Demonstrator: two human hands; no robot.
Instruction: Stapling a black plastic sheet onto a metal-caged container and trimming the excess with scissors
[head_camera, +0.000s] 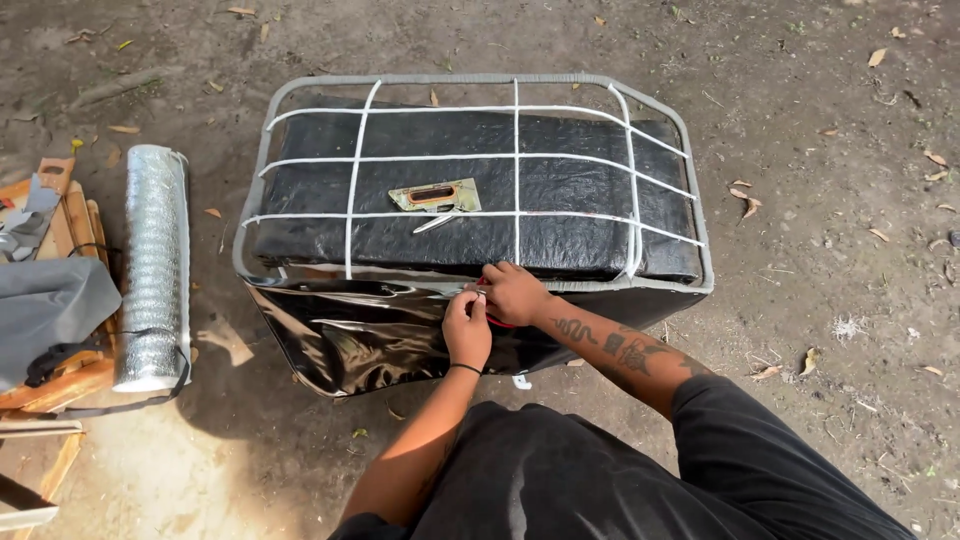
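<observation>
A grey metal frame (470, 79) laced with white cord sits on the dirt, with a black padded slab (560, 190) under the cord and glossy black sheeting (350, 335) hanging over its near side. My left hand (466, 333) pinches the sheeting at the near rail. Touching it, my right hand (513, 293) is shut on a small red-handled tool whose kind I cannot tell, pressed at the same spot. A flat brass-coloured plate (436, 196) with a slot lies on top of the slab.
A roll of silvery foil material (152, 265) lies left of the frame. Further left are wooden pieces (75, 215) and a grey cloth (50, 310). Dry leaves dot the bare dirt ground (830, 230) around.
</observation>
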